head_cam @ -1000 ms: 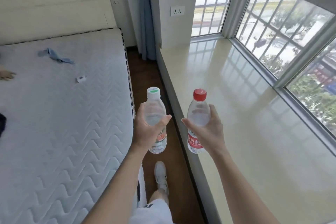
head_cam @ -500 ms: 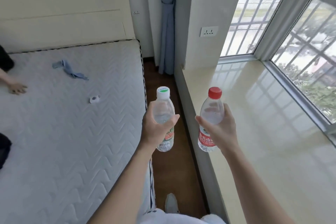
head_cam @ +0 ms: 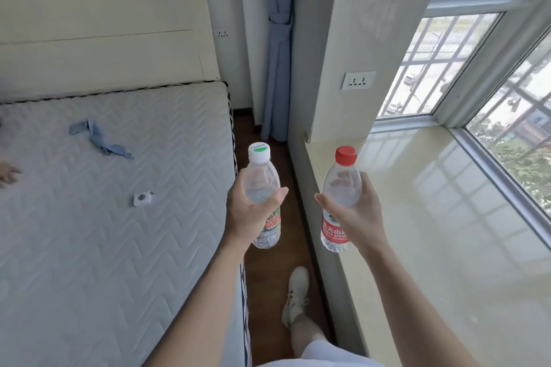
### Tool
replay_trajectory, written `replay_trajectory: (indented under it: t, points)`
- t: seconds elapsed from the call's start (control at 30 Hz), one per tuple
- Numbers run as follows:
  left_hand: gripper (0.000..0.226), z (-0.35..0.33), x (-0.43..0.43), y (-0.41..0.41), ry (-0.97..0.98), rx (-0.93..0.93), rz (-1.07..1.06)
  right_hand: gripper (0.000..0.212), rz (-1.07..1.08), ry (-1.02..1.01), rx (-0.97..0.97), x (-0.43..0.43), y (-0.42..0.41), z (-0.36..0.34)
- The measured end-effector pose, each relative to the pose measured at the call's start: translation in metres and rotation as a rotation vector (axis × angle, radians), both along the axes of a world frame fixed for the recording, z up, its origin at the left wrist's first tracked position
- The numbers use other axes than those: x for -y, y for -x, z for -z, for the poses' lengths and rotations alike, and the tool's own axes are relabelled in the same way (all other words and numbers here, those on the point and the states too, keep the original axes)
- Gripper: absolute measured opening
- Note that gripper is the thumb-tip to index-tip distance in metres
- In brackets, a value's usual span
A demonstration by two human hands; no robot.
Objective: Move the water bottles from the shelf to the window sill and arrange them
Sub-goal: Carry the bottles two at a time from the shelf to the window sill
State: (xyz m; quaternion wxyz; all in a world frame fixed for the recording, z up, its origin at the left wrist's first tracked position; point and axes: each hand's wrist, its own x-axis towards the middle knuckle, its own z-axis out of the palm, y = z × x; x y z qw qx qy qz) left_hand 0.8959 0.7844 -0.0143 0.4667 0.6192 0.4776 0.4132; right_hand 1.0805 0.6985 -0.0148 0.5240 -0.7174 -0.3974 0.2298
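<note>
My left hand [head_cam: 247, 214] grips a clear water bottle with a white-and-green cap [head_cam: 260, 176], upright above the strip of floor between bed and sill. My right hand [head_cam: 357, 214] grips a second clear bottle with a red cap and red label [head_cam: 343, 182], upright over the near left edge of the window sill [head_cam: 447, 247]. The sill is a wide glossy beige slab running along the windows on the right. Both bottles are in the air and a short gap apart. No shelf is in view.
A bare quilted mattress [head_cam: 104, 232] fills the left, with a blue cloth [head_cam: 98, 138] and a small white object [head_cam: 143, 198] on it. Another person's hand [head_cam: 7, 174] rests at its left edge. A wall column with a socket [head_cam: 357, 80] and a curtain [head_cam: 278, 68] stand ahead.
My view has swung left and advanced toward the wall column; both hands keep their bottles upright at much the same height, the right one now nearer the sill's far left end.
</note>
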Motion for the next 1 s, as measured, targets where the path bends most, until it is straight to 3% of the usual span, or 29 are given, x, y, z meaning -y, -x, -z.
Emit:
replay_trajectory:
  t: [0.53,0.77,1.0]
  points:
    - [0.046,0.0,-0.237,-0.18,-0.008,0.012,0.186,0.051,0.096,-0.01,-0.088,-0.219,-0.17,0.006]
    - [0.052,0.011,-0.287,-0.261,0.055,0.01,0.394,0.048,0.286,0.004,-0.15,-0.238,-0.225,0.008]
    - [0.056,0.037,-0.307,-0.348,0.134,-0.043,0.722,0.057,0.601,0.056,-0.228,-0.222,-0.266,0.031]
